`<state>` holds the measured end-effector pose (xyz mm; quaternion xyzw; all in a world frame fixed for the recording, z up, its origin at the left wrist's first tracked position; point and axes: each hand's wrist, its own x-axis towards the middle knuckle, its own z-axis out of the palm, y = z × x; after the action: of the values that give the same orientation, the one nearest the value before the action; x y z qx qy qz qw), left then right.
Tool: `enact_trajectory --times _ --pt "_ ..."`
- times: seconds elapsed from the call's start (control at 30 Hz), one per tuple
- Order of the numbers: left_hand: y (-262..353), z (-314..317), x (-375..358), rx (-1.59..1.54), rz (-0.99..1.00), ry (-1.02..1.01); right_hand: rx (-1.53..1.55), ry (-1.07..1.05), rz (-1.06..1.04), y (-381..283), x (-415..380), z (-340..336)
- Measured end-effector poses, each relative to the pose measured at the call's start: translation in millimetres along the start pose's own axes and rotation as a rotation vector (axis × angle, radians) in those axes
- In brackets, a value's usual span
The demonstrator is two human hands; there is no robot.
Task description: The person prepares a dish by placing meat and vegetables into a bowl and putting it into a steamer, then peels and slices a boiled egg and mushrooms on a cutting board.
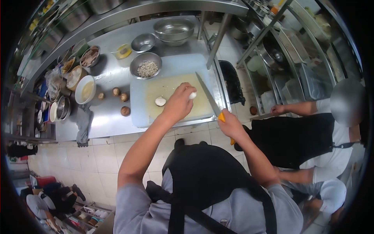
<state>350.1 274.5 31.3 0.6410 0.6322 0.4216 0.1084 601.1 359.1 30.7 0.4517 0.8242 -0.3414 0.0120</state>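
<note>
My left hand (179,102) is closed over the cutting board with a white mushroom piece (192,95) at its fingertips. In my right hand (230,125), at the board's right edge, is a kitchen knife (209,94) with a yellow handle; its blade points away from me, beside the mushroom. A cut mushroom (160,101) lies pale side up on the yellowish cutting board (156,85), which rests on a larger pale blue board (138,111). Behind it, a steel bowl (134,72) holds chopped pale pieces (147,68).
Several whole brown mushrooms (124,111) sit left of the boards. Farther left are a white bowl (81,90) and a grey cloth (83,123). Other steel bowls (143,42) stand at the back. A person in a black apron (294,136) is close on my right, near a rack.
</note>
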Motion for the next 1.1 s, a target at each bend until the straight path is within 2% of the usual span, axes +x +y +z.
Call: enact_trajectory --times 0.13,0.2,0.23,0.3,0.33,0.4,0.43,0.6,0.67,0.87,1.1 --pt "-4.2 34.3 18.7 0.025 0.056 -0.134 0.016 -0.008 0.03 3.2 -9.2 3.0" --pt "-15.8 48.5 13.8 0.27 0.232 -0.143 0.066 -0.014 0.034 1.9 -18.6 -0.2" --pt "-18.6 51.9 9.4 0.261 0.237 -0.164 0.08 -0.014 0.054 8.6 -23.7 1.1" --pt "-21.0 54.9 -5.7 0.248 0.243 -0.118 -0.064 0.117 -0.165 22.5 -36.8 7.5" --pt "-18.7 53.3 -10.2 0.24 0.24 -0.141 -0.05 0.108 -0.147 18.2 -44.5 2.2" --pt "-14.6 49.8 -19.3 0.154 0.201 -0.07 -0.399 -0.029 -0.069 9.1 -61.4 -12.7" --pt "-16.0 49.8 -23.5 0.148 0.192 -0.09 -0.465 0.016 -0.125 16.8 -68.1 -10.4" --pt "-19.4 54.8 -34.0 0.081 0.008 0.029 -0.416 0.06 -0.242 29.6 -86.5 -20.7" --pt "-23.2 58.4 -34.1 0.092 0.006 0.046 -0.279 -0.091 -0.14 21.1 -93.9 -33.0" --pt "-20.6 63.2 -29.7 0.118 0.004 0.099 -0.14 -0.189 -0.149 13.9 -108.1 -45.2" --pt "-24.4 67.0 -31.8 0.115 -0.021 0.109 -0.115 -0.214 -0.151 8.8 -109.1 -50.1"
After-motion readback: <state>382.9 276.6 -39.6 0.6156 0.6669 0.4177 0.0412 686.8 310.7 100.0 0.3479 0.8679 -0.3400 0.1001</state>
